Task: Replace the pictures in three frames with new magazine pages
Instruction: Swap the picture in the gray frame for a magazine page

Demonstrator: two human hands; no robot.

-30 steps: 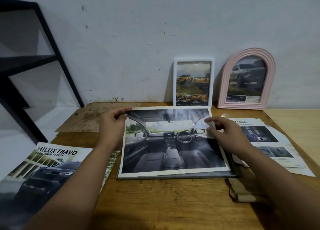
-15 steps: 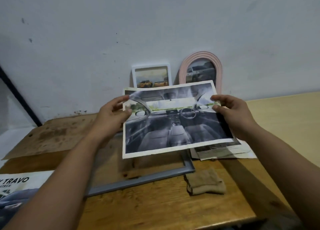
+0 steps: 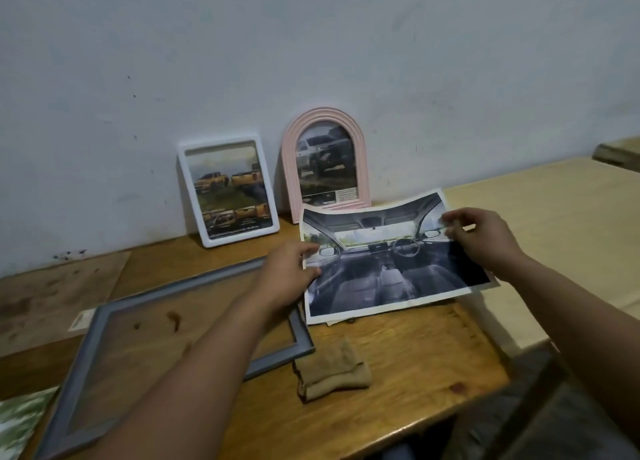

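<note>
Two hands hold a big picture [image 3: 391, 262] of the inside of a car. The left hand [image 3: 287, 279] pinches its left edge, thumb on top. The right hand [image 3: 485, 241] pinches its right edge near the top corner, fingers curled. So each grip is closed on the paper. The picture is over the right part of the brown worktop [image 3: 398, 366], and its near edge looks to be resting on some other papers [image 3: 337, 321] that peek out from under it.

A gray frame [image 3: 194, 324] lies flat on the worktop to the left of the picture. It has no picture in it, and the wood shows through its middle. The left arm goes across its right side.

A folded tan cloth [image 3: 332, 369] lies just beside the gray frame's near right corner.

At the back, two frames lean on the wall [image 3: 311, 61]. The white frame [image 3: 228, 189] holds a page with yellow trucks. The pink frame [image 3: 325, 162] has a round top and holds a page with a dark truck. The held picture covers a bit of the pink frame's bottom.

A thin brown board [image 3: 55, 297] lies at the far left. A magazine [image 3: 20, 421] corner shows at the bottom left. A pale table [image 3: 554, 234] is on the right, touching the worktop.
</note>
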